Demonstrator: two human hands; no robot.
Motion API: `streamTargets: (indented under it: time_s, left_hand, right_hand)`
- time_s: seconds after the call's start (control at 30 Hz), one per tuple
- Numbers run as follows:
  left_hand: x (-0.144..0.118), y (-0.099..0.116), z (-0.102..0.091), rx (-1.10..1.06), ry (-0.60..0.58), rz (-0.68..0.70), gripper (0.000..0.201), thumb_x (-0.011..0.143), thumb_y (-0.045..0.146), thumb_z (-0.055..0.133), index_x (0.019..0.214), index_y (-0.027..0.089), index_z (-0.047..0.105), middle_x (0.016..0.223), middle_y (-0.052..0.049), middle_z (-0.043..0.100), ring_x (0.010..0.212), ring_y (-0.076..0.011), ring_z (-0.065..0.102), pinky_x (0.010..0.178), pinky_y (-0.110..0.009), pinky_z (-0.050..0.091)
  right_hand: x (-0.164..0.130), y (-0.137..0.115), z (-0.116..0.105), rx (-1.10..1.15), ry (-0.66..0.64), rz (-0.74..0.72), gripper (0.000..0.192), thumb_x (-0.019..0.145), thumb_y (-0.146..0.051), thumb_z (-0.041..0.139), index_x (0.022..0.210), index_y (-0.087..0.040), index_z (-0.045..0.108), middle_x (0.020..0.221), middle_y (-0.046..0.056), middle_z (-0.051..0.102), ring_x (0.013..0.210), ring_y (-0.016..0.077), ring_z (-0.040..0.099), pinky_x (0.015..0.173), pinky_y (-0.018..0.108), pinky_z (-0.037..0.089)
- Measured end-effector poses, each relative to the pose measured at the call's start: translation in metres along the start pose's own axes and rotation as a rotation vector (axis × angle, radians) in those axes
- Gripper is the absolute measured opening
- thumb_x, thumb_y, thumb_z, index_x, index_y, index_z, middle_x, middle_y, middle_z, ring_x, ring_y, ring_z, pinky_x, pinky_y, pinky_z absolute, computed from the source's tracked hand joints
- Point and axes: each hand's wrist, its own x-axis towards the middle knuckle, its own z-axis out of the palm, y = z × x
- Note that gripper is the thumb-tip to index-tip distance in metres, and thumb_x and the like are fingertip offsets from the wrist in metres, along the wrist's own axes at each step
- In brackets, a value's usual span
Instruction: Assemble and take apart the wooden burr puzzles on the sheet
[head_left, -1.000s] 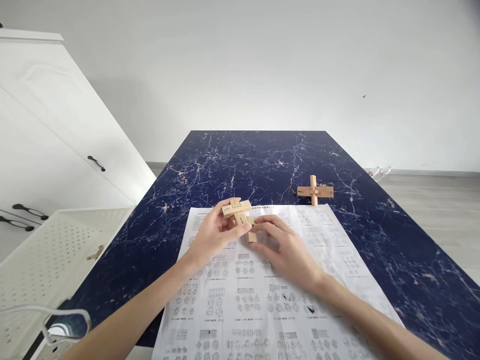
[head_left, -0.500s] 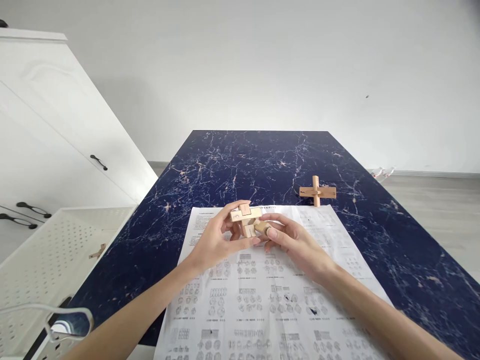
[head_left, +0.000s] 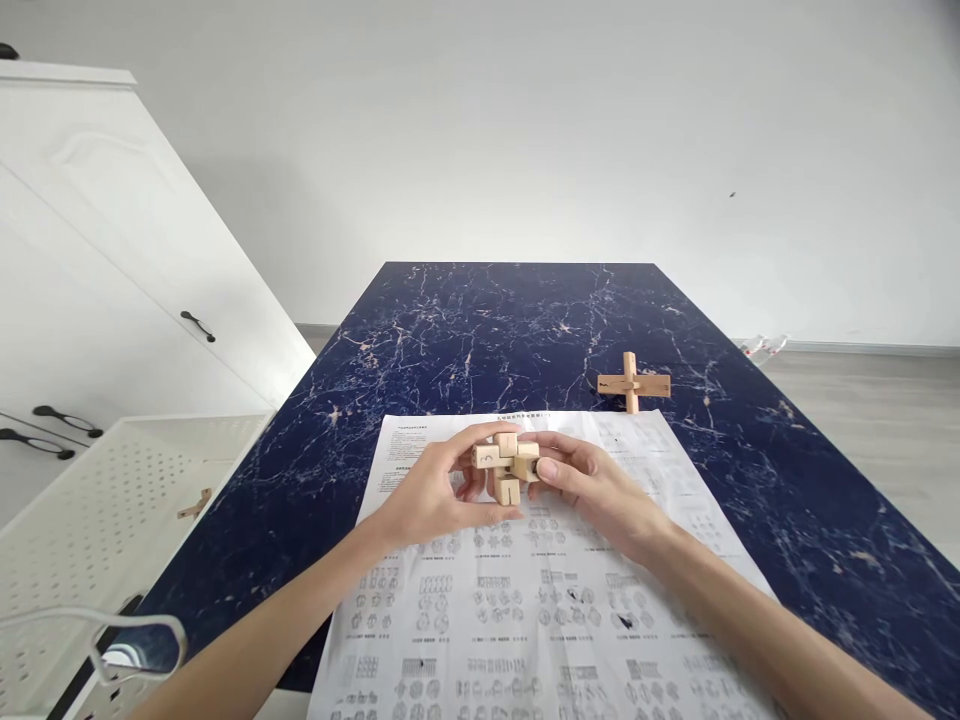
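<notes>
Above a printed sheet, both hands hold an interlocking wooden puzzle (head_left: 507, 465) made of pale blocks with dark marks on some ends. My left hand (head_left: 442, 485) is closed round its left side, the thumb below and the index finger along the top. My right hand (head_left: 589, 475) grips a block on the right, thumb in front and fingers behind. Part of the puzzle is hidden by the fingers. Beneath lies the instruction sheet (head_left: 525, 630), covered with rows of small line drawings.
A wooden cross of joined pieces (head_left: 632, 384) lies at the sheet's top right edge on the dark blue marbled table (head_left: 510, 330). To the left stand a white perforated tray (head_left: 97, 490) with a small wooden piece (head_left: 195, 503) and a white cabinet (head_left: 135, 250).
The puzzle has come slightly nearer and turned, its blocks now fitting closer together. The right-hand block, which stuck out at an angle, now sits straighter against the others.
</notes>
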Motion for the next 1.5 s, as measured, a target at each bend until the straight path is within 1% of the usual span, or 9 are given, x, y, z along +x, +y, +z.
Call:
streamTargets:
  time_s: [0.3, 0.57, 0.77, 0.83, 0.93, 1.03, 1.2, 1.33, 1.5]
  left_hand:
    - [0.002, -0.007, 0.003, 0.099, -0.007, 0.057, 0.078, 0.077, 0.050, 0.095, 0.146, 0.032, 0.064, 0.085, 0.001, 0.066, 0.067, -0.0146, 0.053, 0.060, -0.027, 0.047]
    - [0.002, -0.007, 0.003, 0.174, 0.070, 0.147, 0.072, 0.075, 0.051, 0.096, 0.141, 0.038, 0.069, 0.131, -0.007, 0.064, 0.090, -0.0206, 0.063, 0.066, -0.029, 0.054]
    - [0.002, -0.001, 0.005, -0.084, 0.026, 0.064, 0.074, 0.074, 0.042, 0.097, 0.141, 0.029, 0.067, 0.120, -0.008, 0.073, 0.089, -0.0220, 0.071, 0.068, -0.030, 0.061]
    - [0.001, 0.000, 0.006, -0.126, 0.008, 0.064, 0.073, 0.075, 0.039, 0.097, 0.140, 0.028, 0.067, 0.116, -0.007, 0.075, 0.091, -0.0232, 0.072, 0.073, -0.033, 0.063]
    - [0.001, 0.000, 0.005, -0.104, -0.013, 0.092, 0.071, 0.075, 0.038, 0.097, 0.139, 0.029, 0.068, 0.116, -0.007, 0.075, 0.094, -0.0240, 0.072, 0.082, -0.038, 0.064]
    - [0.002, -0.003, 0.003, -0.045, -0.011, 0.154, 0.071, 0.073, 0.038, 0.098, 0.138, 0.031, 0.070, 0.125, -0.008, 0.073, 0.105, -0.0276, 0.072, 0.091, -0.042, 0.063]
    - [0.001, -0.004, 0.002, -0.003, -0.015, 0.189, 0.073, 0.075, 0.039, 0.098, 0.141, 0.034, 0.067, 0.136, -0.007, 0.071, 0.121, -0.0317, 0.069, 0.105, -0.047, 0.057]
    - [0.002, -0.004, 0.003, -0.043, 0.021, 0.056, 0.081, 0.086, 0.042, 0.089, 0.156, 0.036, 0.050, 0.143, -0.008, 0.067, 0.117, -0.0280, 0.069, 0.103, -0.045, 0.057]
    - [0.004, -0.004, 0.003, -0.003, 0.149, -0.039, 0.050, 0.099, 0.047, 0.073, 0.143, 0.030, 0.057, 0.136, -0.008, 0.067, 0.101, -0.0213, 0.070, 0.095, -0.041, 0.058]
  right_hand:
    - [-0.002, -0.007, 0.005, -0.043, -0.036, 0.019, 0.059, 0.083, -0.062, 0.086, 0.123, -0.024, 0.065, 0.119, 0.012, 0.080, 0.109, 0.0302, 0.077, 0.104, 0.053, 0.057]
    - [-0.006, -0.009, 0.011, -0.179, -0.025, -0.057, 0.057, 0.090, -0.067, 0.075, 0.129, -0.027, 0.062, 0.115, 0.011, 0.080, 0.105, 0.0297, 0.077, 0.096, 0.050, 0.061]
    - [-0.012, 0.000, 0.012, -0.487, 0.072, -0.210, 0.040, 0.109, -0.057, 0.051, 0.132, -0.026, 0.062, 0.099, 0.008, 0.080, 0.084, 0.0244, 0.075, 0.078, 0.041, 0.061]
    - [-0.012, 0.001, 0.012, -0.644, 0.139, -0.282, 0.033, 0.110, -0.051, 0.050, 0.125, -0.025, 0.064, 0.095, 0.008, 0.078, 0.080, 0.0241, 0.072, 0.074, 0.040, 0.057]
    - [-0.012, 0.000, 0.012, -0.775, 0.179, -0.368, 0.034, 0.111, -0.048, 0.046, 0.095, -0.024, 0.064, 0.085, 0.006, 0.069, 0.072, 0.0212, 0.061, 0.068, 0.037, 0.049]
    - [-0.011, -0.001, 0.013, -0.656, 0.091, -0.251, 0.052, 0.113, -0.054, 0.036, 0.073, -0.024, 0.052, 0.070, 0.001, 0.057, 0.063, 0.0179, 0.052, 0.063, 0.034, 0.042]
    - [-0.009, -0.002, 0.013, -0.340, -0.053, -0.074, 0.059, 0.110, -0.067, 0.041, 0.073, -0.023, 0.055, 0.066, -0.001, 0.054, 0.059, 0.0157, 0.050, 0.062, 0.033, 0.044]
    - [-0.007, -0.002, 0.015, -0.071, 0.013, 0.010, 0.057, 0.103, -0.071, 0.055, 0.077, -0.021, 0.061, 0.064, -0.001, 0.058, 0.047, 0.0121, 0.048, 0.049, 0.029, 0.042]
    - [-0.003, -0.005, 0.012, 0.301, 0.220, 0.070, 0.047, 0.091, -0.065, 0.078, 0.086, -0.018, 0.068, 0.075, -0.002, 0.067, 0.037, 0.0027, 0.037, 0.032, 0.019, 0.029]
